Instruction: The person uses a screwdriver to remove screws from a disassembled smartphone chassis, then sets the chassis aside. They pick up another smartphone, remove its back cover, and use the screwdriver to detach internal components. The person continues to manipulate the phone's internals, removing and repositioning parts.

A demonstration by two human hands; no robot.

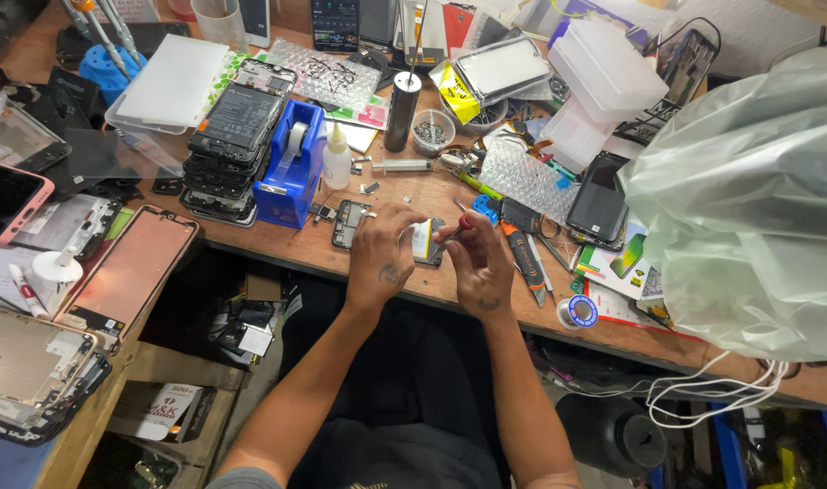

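Note:
My left hand [384,256] rests on the wooden bench [278,243] and holds a small opened phone [426,242] with a pale battery showing. My right hand [478,260] grips a red-tipped screwdriver [462,224] whose tip points down at the phone. Both hands sit close together near the bench's front edge. A dark phone frame [349,223] lies just left of my left hand.
A blue tape dispenser [291,163], a stack of phone screens [234,136], a glue bottle [337,158] and a dark cylinder [402,110] stand behind. An orange cutter [522,254] and solder spool [577,311] lie right. A large plastic bag [749,199] fills the right side.

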